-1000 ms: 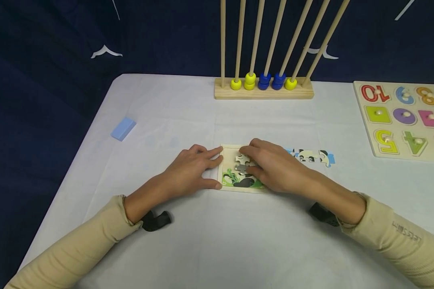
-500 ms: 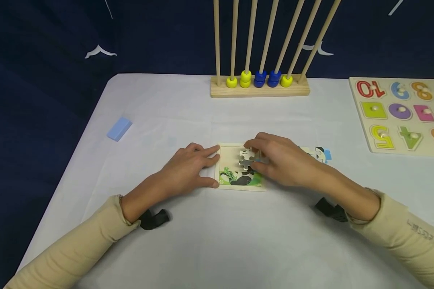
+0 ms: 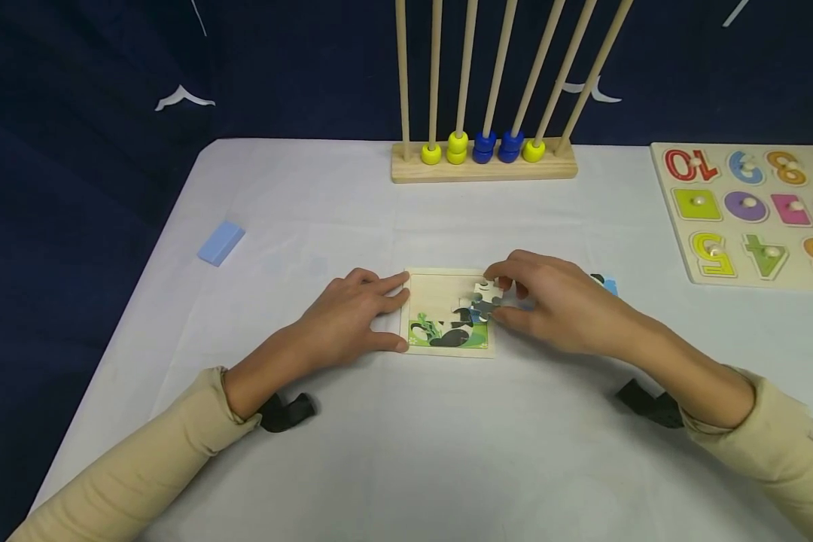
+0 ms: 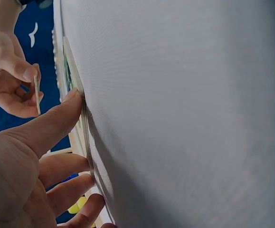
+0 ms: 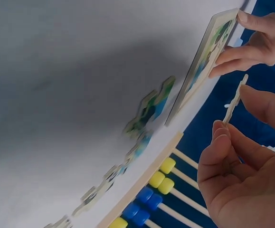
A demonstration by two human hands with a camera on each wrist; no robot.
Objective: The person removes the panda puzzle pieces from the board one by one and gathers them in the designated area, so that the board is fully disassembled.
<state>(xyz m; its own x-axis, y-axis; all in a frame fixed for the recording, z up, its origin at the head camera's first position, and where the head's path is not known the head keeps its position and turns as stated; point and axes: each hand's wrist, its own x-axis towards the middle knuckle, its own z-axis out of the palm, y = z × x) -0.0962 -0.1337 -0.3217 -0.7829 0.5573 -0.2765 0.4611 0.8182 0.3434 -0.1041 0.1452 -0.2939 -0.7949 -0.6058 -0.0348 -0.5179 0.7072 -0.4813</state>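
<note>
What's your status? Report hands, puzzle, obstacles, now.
Left hand touching left edge of puzzle board. Right hand pinching one piece, raised off the board. Board partly filled. No obstacle seen.

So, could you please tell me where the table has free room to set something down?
White cloth lies bare between the sleeves, and between the puzzle frame and the abacus. It is crowded at the frame: the left hand touches its left edge, and at its right are the right hand, its held piece and loose pieces.
</note>
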